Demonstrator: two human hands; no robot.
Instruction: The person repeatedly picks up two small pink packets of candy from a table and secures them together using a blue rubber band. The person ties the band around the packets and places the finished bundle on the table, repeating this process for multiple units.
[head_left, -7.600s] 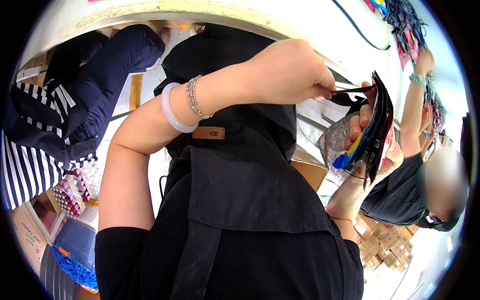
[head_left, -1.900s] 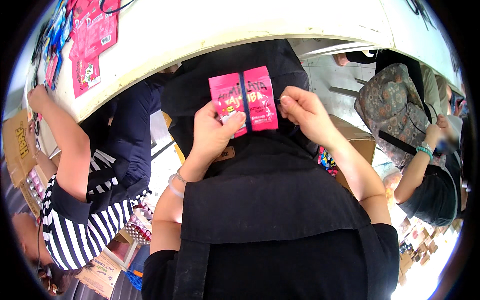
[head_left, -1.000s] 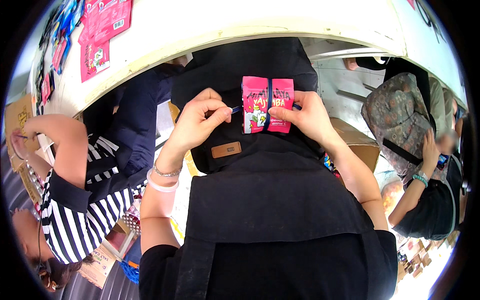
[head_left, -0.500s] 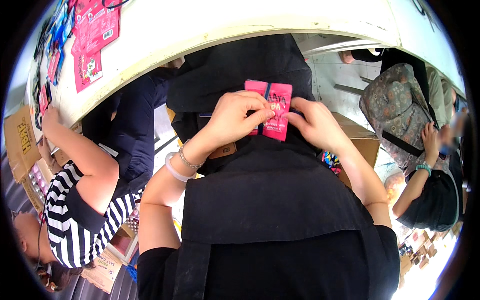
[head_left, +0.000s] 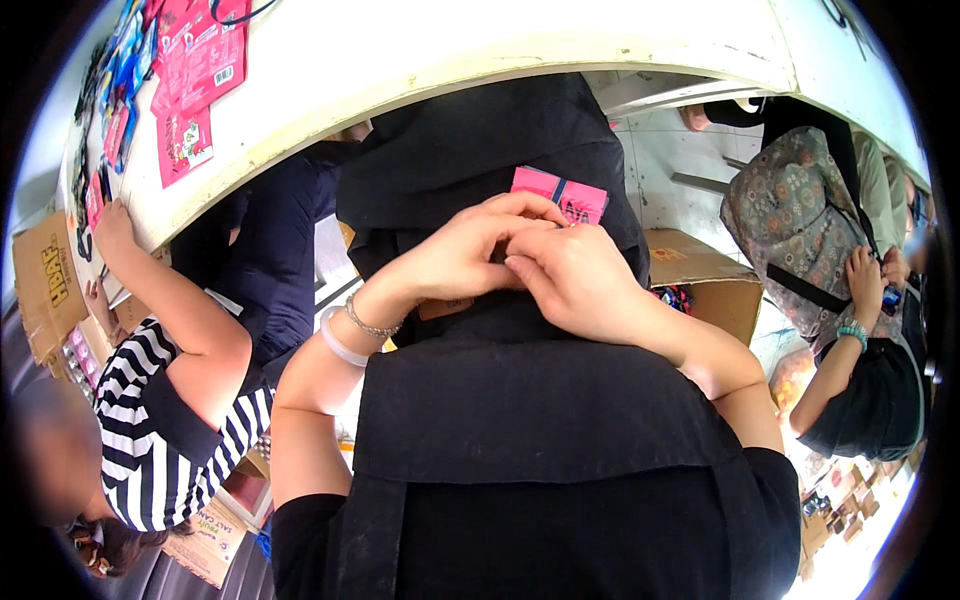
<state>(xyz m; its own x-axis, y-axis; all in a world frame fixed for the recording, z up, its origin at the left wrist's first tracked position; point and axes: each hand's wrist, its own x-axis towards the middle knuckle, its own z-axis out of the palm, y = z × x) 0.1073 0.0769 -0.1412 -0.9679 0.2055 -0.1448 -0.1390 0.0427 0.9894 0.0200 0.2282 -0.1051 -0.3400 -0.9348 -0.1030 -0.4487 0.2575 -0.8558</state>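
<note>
My left hand (head_left: 475, 250) and my right hand (head_left: 570, 270) meet over my black-clad lap, fingers curled together at the lower part of a pink pouch bundle (head_left: 530, 182). A dark strap runs across the bundle, whose top sticks out beyond my knuckles. My fingertips and what exactly they pinch are hidden. A black apron (head_left: 540, 420) covers my front.
A cream table (head_left: 480, 40) arches ahead, with pink pouches (head_left: 200, 65) and dark straps at its left. Co-workers sit either side: striped top (head_left: 150, 420) left, patterned bag (head_left: 775, 220) on lap right. An open carton (head_left: 720, 310) stands by my right knee.
The pouch bundle, earlier upright and mostly visible, is now largely covered by my hands. My right hand has moved left and down, up against my left hand.
</note>
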